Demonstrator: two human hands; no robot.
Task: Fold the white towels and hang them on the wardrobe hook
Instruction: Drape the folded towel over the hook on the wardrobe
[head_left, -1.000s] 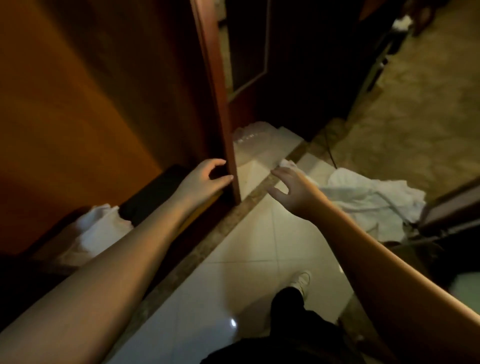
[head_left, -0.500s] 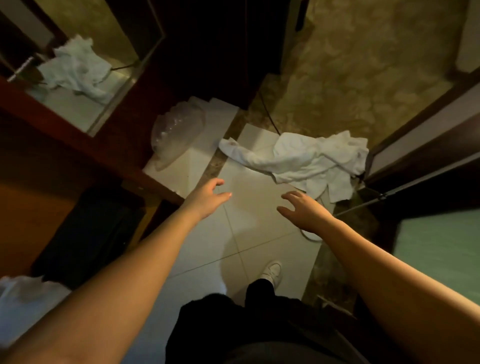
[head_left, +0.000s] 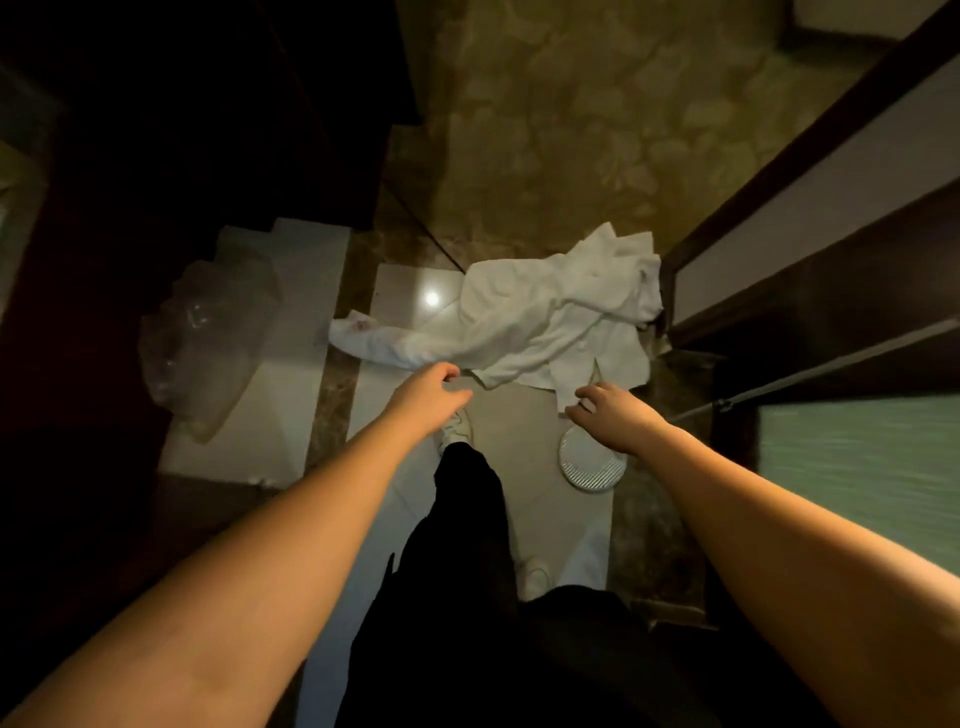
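White towels (head_left: 545, 322) lie crumpled in one heap on the floor (head_left: 545, 499); their number is unclear. Left hand (head_left: 426, 397) and right hand (head_left: 610, 415) hover near its edge, each grip loosely open, empty.

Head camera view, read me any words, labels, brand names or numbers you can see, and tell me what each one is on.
None: no readable text shows in this view.
White towel: a small reddish mark near its left end, too blurred to tell whether it is lettering.
Clear plastic bag: no print visible.
Round ribbed floor drain cover: lines only.
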